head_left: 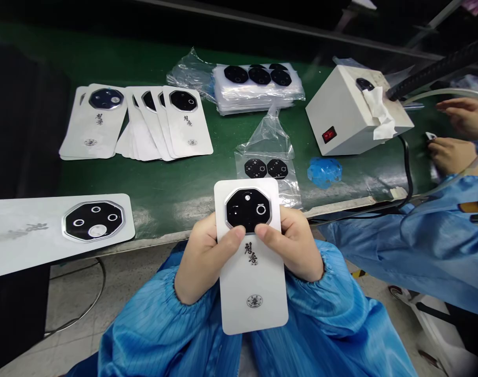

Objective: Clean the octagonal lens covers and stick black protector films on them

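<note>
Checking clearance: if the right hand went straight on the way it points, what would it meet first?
Likely the clear bag of black lens plates on the green mat, just beyond the white back cover that the right hand grips; depth is uncertain.

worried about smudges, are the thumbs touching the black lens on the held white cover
Touching. Head view: thumbs of left hand and right hand press the lower edge of the black lens on the white cover.
</note>
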Tool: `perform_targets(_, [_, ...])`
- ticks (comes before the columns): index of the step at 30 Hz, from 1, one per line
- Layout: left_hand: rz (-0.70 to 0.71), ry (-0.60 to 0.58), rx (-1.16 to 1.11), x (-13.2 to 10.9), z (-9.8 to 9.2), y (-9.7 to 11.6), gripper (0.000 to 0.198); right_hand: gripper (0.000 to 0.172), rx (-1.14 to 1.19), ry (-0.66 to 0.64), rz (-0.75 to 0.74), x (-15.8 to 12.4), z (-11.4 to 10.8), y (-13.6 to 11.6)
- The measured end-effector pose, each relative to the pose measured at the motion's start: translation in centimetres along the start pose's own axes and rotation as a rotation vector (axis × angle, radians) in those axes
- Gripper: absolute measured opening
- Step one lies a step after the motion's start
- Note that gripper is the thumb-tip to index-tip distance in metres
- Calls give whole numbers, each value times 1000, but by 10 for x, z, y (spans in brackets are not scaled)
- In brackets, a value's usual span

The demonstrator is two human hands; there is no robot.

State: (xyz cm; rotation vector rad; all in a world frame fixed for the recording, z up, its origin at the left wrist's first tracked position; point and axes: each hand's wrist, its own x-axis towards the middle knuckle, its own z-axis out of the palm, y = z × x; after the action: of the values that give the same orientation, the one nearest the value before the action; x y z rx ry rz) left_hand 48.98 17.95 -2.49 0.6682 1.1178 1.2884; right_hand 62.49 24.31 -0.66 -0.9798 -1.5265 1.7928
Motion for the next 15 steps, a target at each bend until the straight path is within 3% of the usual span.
perform_targets(9, [-39,-21,-1,5,-3,2,18,21,98,-22,70,2,0,4])
perform_targets(15, [7,-23,157,5,-5,2,16,17,-4,-52,-36,-3,-2,6])
